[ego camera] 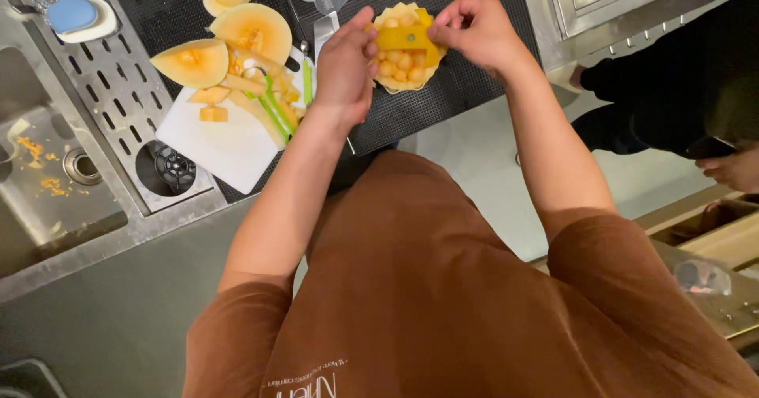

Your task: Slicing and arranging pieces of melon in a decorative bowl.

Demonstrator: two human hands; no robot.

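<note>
Two hands at the melon-ball cup (403, 50) on the black counter mat (443, 105): your left hand (345, 70) steadies its rim, your right hand (473, 30) pinches a yellow melon slice (405, 37) over it; press unevenly and I judge the balls could spill.

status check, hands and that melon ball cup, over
Left hand and right hand both pinching a yellow strip over the melon ball cup. Cut melon lies left on the cutting board, nothing blocking.
</note>
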